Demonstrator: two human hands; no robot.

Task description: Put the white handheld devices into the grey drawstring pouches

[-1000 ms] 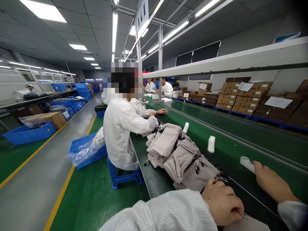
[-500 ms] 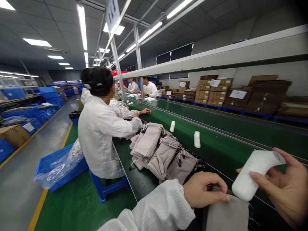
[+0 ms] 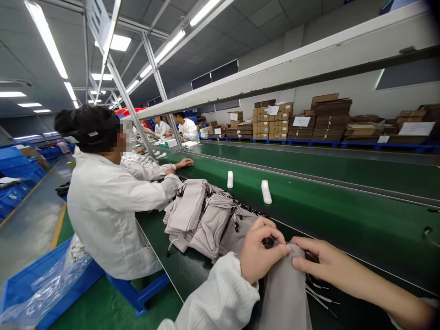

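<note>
Beige fabric drawstring pouch (image 3: 283, 293) stands over the green conveyor belt (image 3: 343, 229), its top pinched by the left hand's (image 3: 261, 250) narrowed fingers. Right hand (image 3: 326, 259) fingers press its edge, grip unclear. Stacked beige pouches (image 3: 185, 206) lie within reach.

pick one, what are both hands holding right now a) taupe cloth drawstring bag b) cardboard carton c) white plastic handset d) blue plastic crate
a, since the left hand and the right hand both grip the top of the taupe cloth drawstring bag, with its cords hanging to the right.
</note>
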